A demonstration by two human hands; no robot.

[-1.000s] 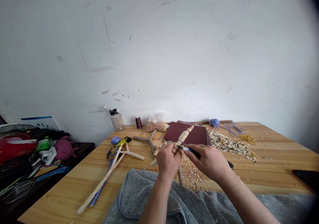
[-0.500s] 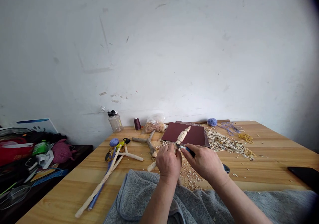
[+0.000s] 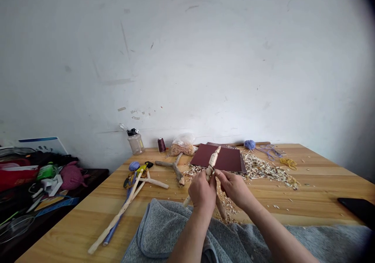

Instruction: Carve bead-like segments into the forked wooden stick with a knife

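Note:
My left hand (image 3: 202, 191) is wrapped round a pale carved stick (image 3: 213, 159), peeled and notched, tilted up and away over the dark red sheet. Its lower end pokes out beneath that hand. Close against the stick, my right hand (image 3: 233, 187) has its fingers closed on a knife; the handle is hidden in the grip, and only a small dark bit shows by the fingertips. A brown, bark-covered length of wood (image 3: 221, 207) slants down below the hands; whether it joins the carved stick I cannot tell.
Wood shavings (image 3: 268, 169) lie round the dark red sheet (image 3: 231, 159). A forked branch (image 3: 175, 168), thread spool (image 3: 161, 145), bag (image 3: 183, 145) and bottle (image 3: 136, 143) stand behind. Peeled sticks (image 3: 117, 218) lie left, a grey towel (image 3: 164, 220) in front, a black phone-like slab (image 3: 356, 210) right.
The carved stick has turned more upright. My right hand has shifted left and rotated, so the knife's handle, seen before, is now hidden. The brown length below has swung right into view.

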